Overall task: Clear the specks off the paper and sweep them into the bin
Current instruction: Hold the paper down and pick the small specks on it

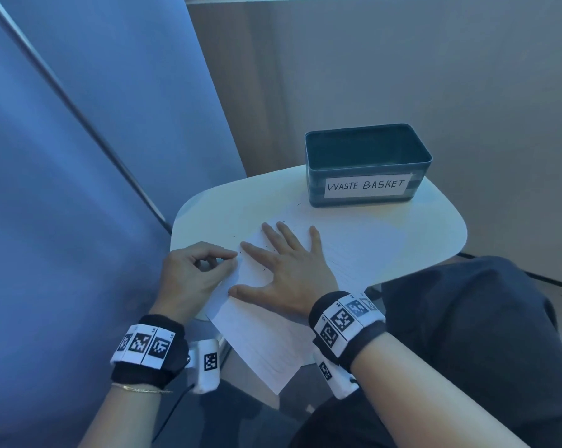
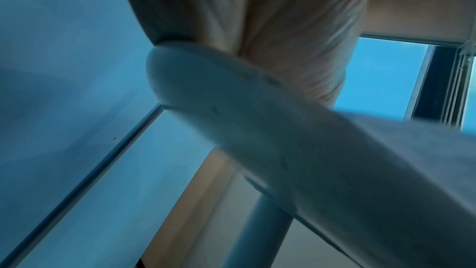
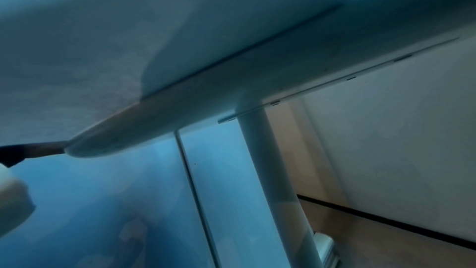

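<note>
A white sheet of paper (image 1: 266, 334) lies across the small white table (image 1: 402, 227), its near corner hanging past the table's front edge. Tiny dark specks (image 1: 266, 250) dot the sheet and the tabletop around my fingers. My right hand (image 1: 286, 263) lies flat on the paper with fingers spread. My left hand (image 1: 208, 263) sits at the sheet's left edge, fingers curled and pinching that edge. The teal bin (image 1: 367, 163) labelled "WASTE BASKET" stands empty at the table's far side. The wrist views show only the table's underside (image 2: 257, 129) and the paper's underside (image 3: 77, 68).
A blue-lit panel with a metal strip (image 1: 79, 124) stands close on the left. A pale wall is behind the table. My dark-trousered knee (image 1: 467, 334) is at the right of the table. The table's single leg (image 3: 270, 170) runs down to the floor.
</note>
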